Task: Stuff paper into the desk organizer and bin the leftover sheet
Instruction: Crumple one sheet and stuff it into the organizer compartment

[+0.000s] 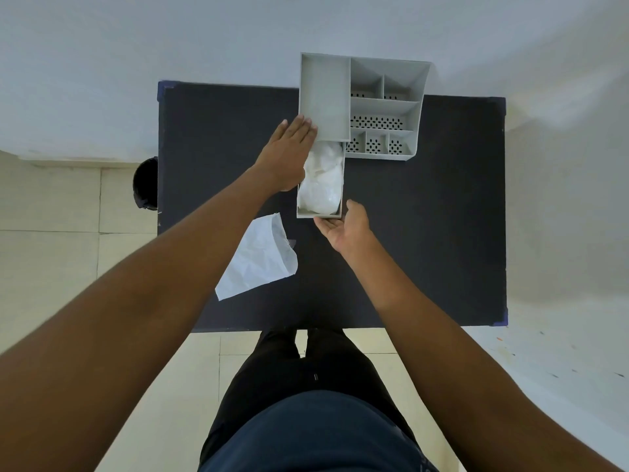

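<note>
Drawer (320,212) of organizer (384,107) holds soft crumpled paper (321,182); left hand (289,155) flat, fingers open, on organizer's side; right hand (343,226) open, cupping drawer front; leftover sheet (258,257) near drawer, light & floppy, prob pinch an edge

Dark table (425,233) (organizer (384,107), loose sheet (258,264))

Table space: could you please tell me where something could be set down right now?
The table is bare right of the right hand and organizer, and along the near edge. The left-centre is crowded: left hand, open drawer, loose sheet.
</note>
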